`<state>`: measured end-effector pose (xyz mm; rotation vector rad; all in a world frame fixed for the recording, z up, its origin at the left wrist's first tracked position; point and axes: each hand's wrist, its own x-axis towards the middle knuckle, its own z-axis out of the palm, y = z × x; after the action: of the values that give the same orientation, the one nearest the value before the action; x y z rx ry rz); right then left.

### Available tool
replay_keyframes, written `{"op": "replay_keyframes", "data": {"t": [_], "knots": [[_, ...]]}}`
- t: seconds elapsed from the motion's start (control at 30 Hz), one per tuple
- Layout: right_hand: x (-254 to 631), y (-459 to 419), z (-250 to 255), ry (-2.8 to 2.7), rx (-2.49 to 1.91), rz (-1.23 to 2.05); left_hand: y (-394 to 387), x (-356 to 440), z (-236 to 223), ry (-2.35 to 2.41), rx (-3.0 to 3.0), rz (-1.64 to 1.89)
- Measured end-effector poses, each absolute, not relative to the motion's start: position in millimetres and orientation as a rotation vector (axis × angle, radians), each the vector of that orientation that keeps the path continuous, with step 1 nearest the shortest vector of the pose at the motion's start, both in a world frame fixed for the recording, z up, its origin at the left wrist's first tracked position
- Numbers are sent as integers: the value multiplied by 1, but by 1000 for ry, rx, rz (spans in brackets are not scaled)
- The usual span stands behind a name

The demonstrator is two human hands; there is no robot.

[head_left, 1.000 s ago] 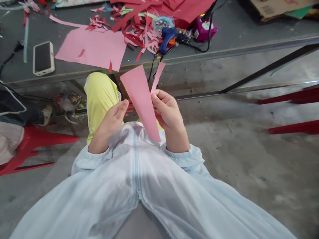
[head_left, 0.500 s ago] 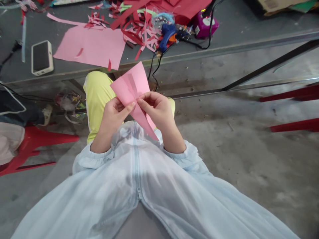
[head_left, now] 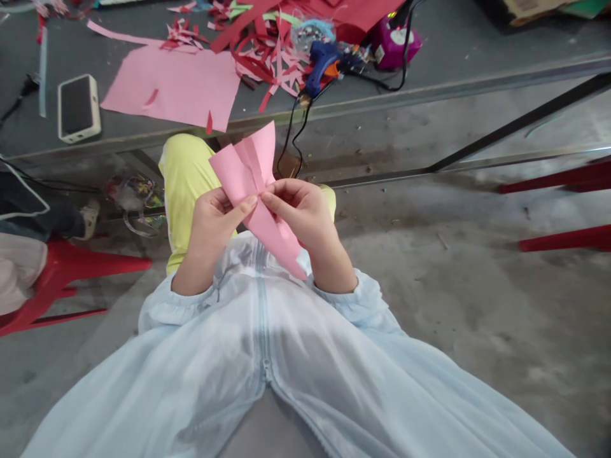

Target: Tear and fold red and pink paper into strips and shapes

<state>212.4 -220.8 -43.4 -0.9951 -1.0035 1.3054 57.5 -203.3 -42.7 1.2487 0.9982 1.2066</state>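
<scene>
A pink sheet of paper (head_left: 237,170), creased and gathered at its middle, is held above my lap. My left hand (head_left: 213,218) pinches it from the left, thumb on top near the centre. From the other side my right hand (head_left: 305,213) grips the same spot, its thumb and forefinger almost touching the left thumb. The upper part of the sheet fans out in folds towards the table, while the lower part hangs down towards my jacket. The fingers beneath the paper are partly hidden.
On the grey table (head_left: 143,19) lie a larger pink sheet (head_left: 176,83), red and pink paper scraps (head_left: 267,57), a blue glue gun (head_left: 322,67), a purple box (head_left: 394,44) and a phone (head_left: 79,108). Red stools (head_left: 67,273) stand at both sides. Black cables (head_left: 298,137) hang off the edge.
The pink paper is squeezed more tightly at its middle, so the upper part is more folded and the lower part has swung slightly down. Both hands keep their pinch in nearly the same place.
</scene>
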Motion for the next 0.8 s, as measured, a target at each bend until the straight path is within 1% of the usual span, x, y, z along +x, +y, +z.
{"op": "replay_keyframes", "data": {"t": [0.23,0.43,0.8], "knots": [[210,-224,-41,-915,-1007,1365,-205,57,-44,991,1234,1227],[219,-223,-44,-933,-1009,1522,-204,53,-44,1032,1283,1215],[211,-225,-43,-897,-1021,1415,-203,54,-43,1134,1276,1228]]}}
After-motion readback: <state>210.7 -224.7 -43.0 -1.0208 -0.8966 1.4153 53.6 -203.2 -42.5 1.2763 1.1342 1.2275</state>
